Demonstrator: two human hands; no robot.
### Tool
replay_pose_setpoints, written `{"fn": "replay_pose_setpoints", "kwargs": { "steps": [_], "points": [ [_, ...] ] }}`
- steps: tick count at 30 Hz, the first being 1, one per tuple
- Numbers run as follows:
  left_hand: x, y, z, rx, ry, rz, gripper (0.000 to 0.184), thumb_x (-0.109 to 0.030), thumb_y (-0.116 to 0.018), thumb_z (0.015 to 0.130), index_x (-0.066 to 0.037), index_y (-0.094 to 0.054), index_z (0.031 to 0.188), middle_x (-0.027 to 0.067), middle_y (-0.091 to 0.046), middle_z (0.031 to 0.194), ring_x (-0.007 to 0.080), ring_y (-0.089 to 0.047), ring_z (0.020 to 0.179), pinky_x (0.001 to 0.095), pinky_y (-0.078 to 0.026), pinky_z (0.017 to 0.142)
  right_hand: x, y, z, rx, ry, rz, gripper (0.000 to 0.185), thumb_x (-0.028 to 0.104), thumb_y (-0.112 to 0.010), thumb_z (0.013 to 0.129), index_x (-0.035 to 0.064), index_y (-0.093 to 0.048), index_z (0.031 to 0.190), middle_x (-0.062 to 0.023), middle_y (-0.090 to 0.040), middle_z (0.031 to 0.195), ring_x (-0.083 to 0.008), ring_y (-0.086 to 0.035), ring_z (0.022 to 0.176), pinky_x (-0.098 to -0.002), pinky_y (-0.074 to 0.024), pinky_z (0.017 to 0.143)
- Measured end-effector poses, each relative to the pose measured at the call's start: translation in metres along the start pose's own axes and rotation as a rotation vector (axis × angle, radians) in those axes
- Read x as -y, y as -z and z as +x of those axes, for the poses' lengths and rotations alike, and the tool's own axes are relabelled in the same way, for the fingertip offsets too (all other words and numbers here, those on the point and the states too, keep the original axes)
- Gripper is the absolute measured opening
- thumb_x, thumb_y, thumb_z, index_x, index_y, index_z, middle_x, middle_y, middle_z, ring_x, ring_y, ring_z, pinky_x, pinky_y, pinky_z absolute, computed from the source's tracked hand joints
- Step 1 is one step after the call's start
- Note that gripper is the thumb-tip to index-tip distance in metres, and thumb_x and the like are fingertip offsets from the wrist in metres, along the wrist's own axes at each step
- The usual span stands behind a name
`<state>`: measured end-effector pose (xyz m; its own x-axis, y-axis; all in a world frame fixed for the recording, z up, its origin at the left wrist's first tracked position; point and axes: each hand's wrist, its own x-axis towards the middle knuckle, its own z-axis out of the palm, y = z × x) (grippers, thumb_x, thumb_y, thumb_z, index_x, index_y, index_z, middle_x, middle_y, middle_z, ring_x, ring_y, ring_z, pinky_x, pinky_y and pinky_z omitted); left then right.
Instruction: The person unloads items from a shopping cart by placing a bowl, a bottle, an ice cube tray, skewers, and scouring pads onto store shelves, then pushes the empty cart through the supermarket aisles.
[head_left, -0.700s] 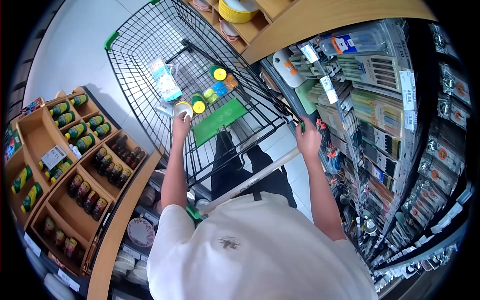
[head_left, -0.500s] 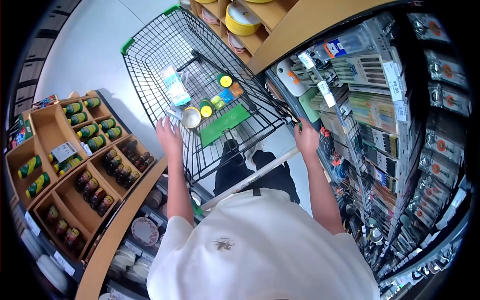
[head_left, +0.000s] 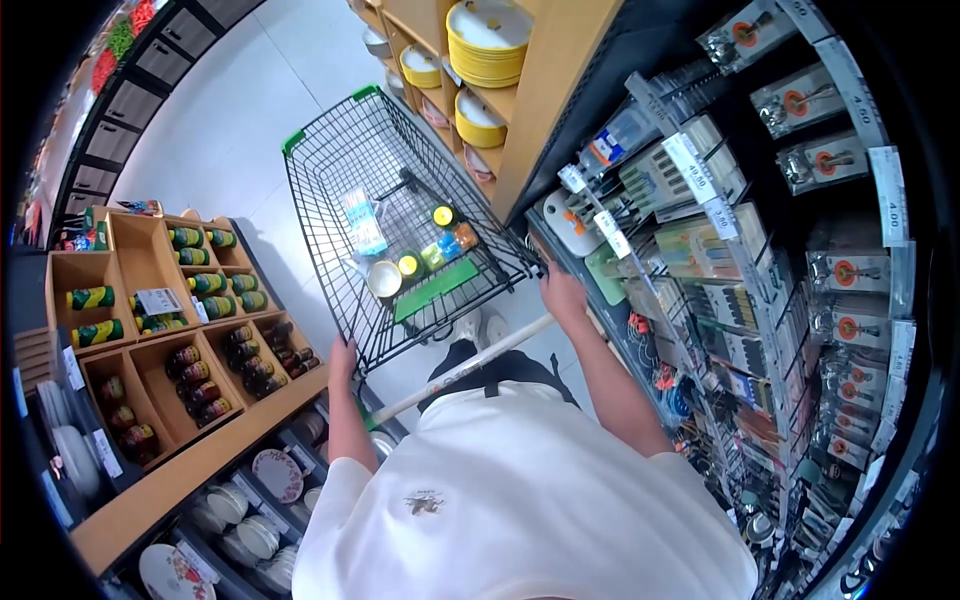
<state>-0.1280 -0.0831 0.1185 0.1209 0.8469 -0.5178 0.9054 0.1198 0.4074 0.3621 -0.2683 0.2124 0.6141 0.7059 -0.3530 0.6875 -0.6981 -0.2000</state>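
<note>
A black wire shopping cart [head_left: 320, 240] with green corner caps stands in front of me. My left hand [head_left: 342, 360] is closed on its near left corner. On the near right corner, my right hand [head_left: 563, 294] wraps round the rim. A pale handle bar [head_left: 470, 366] crosses close to my waist. Inside the cart are a blue-and-white packet [head_left: 366, 228], a round tub [head_left: 383, 279], two yellow-lidded containers and a pack of coloured pieces [head_left: 450, 244]. A green panel [head_left: 437, 290] lies across the near end of the basket.
To the left, a wooden display [head_left: 150, 376] holds jars in compartments, with plates [head_left: 277, 475] below. Racks of packaged utensils [head_left: 715, 250] line the right side. Yellow-rimmed dishes [head_left: 490, 45] fill a wooden shelf ahead. Tiled floor [head_left: 215, 135] stretches beyond the cart.
My left hand, spread at the cart's left side before, has come down and closed on its near left corner. The cart and my right hand have shifted relative to the shelves.
</note>
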Motion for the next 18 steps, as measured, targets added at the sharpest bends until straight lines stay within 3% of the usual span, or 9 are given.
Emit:
{"fn": "replay_pose_setpoints", "kwargs": {
  "steps": [5, 9, 15, 18],
  "points": [
    [-0.052, 0.024, -0.066, -0.134, 0.147, 0.008, 0.037, -0.025, -0.054, 0.095, -0.007, -0.061, 0.127, 0.0262, -0.069, 0.104, 0.042, -0.065, 0.102, 0.0482, -0.051, 0.084, -0.003, -0.007, 0.003, 0.013, 0.044, -0.01, 0.02, 0.018, -0.049, 0.096, 0.0036, -0.057, 0.107, -0.0203, -0.072, 0.09, -0.0393, -0.072, 0.084, -0.051, -0.0577, 0.074],
    [-0.01, 0.003, -0.053, -0.213, 0.077, -0.008, 0.038, -0.028, -0.053, 0.096, -0.008, -0.062, 0.127, 0.025, -0.069, 0.104, 0.0429, -0.065, 0.101, 0.0463, -0.051, 0.085, 0.0, -0.003, 0.007, -0.031, 0.069, -0.021, 0.018, 0.012, -0.047, 0.094, 0.002, -0.057, 0.106, -0.0216, -0.072, 0.092, -0.0383, -0.072, 0.086, -0.0496, -0.0576, 0.075],
    [-0.023, 0.009, -0.049, -0.162, 0.075, -0.152, 0.038, -0.02, -0.052, 0.098, 0.001, -0.058, 0.128, 0.0126, -0.07, 0.085, 0.022, -0.067, 0.073, 0.0358, -0.052, 0.069, 0.005, 0.007, 0.014, -0.011, 0.116, -0.041, 0.02, 0.012, -0.047, 0.094, 0.0012, -0.057, 0.108, -0.0212, -0.071, 0.095, -0.0374, -0.072, 0.086, -0.0486, -0.0577, 0.075],
    [-0.015, 0.006, -0.034, -0.179, 0.065, -0.157, 0.041, -0.02, -0.053, 0.097, 0.002, -0.057, 0.131, 0.0159, -0.072, 0.091, 0.0241, -0.069, 0.077, 0.036, -0.052, 0.071, 0.007, 0.004, 0.023, -0.026, 0.14, -0.043, 0.021, 0.015, -0.047, 0.095, 0.001, -0.058, 0.107, -0.0212, -0.071, 0.092, -0.0374, -0.072, 0.085, -0.0491, -0.0578, 0.074]
  ]
}}
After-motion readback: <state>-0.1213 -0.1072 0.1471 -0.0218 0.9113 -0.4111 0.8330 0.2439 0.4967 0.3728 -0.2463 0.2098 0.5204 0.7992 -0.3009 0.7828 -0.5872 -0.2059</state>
